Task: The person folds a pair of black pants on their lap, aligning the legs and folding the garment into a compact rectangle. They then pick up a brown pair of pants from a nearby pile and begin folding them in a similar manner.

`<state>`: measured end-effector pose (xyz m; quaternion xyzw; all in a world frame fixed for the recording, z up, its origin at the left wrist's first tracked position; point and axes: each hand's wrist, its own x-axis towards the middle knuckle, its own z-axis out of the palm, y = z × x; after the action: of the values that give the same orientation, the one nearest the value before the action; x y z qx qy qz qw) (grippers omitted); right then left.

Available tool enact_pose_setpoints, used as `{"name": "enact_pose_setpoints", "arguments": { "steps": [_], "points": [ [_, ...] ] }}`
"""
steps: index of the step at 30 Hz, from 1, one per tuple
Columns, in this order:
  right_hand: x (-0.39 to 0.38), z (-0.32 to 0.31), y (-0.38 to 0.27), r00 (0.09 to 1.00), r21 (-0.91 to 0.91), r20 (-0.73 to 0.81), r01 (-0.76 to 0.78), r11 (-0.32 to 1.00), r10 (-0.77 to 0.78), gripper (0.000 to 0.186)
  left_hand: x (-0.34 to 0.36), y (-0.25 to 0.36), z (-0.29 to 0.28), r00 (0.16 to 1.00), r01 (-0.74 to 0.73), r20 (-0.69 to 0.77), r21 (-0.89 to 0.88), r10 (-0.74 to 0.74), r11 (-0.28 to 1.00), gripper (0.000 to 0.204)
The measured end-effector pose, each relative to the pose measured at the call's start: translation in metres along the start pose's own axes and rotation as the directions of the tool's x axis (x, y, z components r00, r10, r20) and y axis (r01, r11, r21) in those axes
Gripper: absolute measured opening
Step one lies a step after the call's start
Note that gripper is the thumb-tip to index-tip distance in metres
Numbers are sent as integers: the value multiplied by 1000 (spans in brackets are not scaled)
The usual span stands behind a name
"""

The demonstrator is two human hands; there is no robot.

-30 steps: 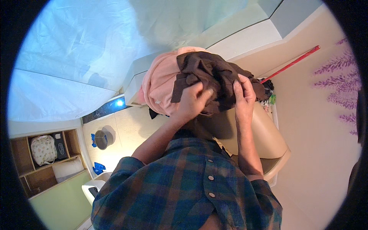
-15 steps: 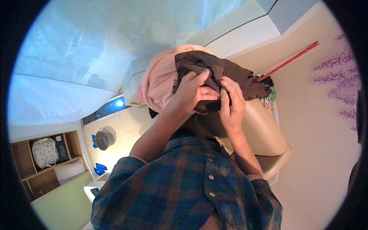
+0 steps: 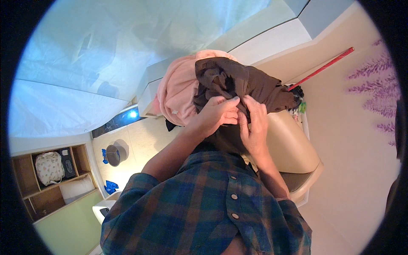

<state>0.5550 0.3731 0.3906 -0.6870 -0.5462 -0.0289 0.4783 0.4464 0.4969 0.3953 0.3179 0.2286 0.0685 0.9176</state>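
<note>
A bunched dark brown garment of thin cloth lies in front of me, folds gathered toward its near edge. My left hand is at that near edge, thumb on top and fingers curled, gripping the cloth. Close on its right, my right hand pinches another fold between thumb and fingers. The two hands' fingertips nearly meet. Beneath and to the left of the garment is a soft pink fleecy cloth, bulky and rounded.
A beige padded seat stands under the garment's right side. A red pole leans at the right wall. On the floor at left are a grey bucket and a blue crumpled bag. An open shelf unit stands farther left.
Both hands have moved slightly nearer to me along the garment. The left hand has come down off the upper folds, and the cloth between the hands has shifted.
</note>
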Motion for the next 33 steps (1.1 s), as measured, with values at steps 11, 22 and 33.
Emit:
{"name": "enact_pose_setpoints", "arguments": {
  "steps": [11,22,33],
  "points": [
    [-2,-18,0,992,157,67,-120,980,111,29,-23,51,4,790,-488,372,863,488,133,29],
    [35,-61,-17,999,104,14,-44,994,43,23,14,79,35,663,-616,708,701,244,-359,28],
    [57,-70,-2,966,228,-34,-242,943,256,21,16,96,60,599,-681,542,732,590,18,13]
  ]
}}
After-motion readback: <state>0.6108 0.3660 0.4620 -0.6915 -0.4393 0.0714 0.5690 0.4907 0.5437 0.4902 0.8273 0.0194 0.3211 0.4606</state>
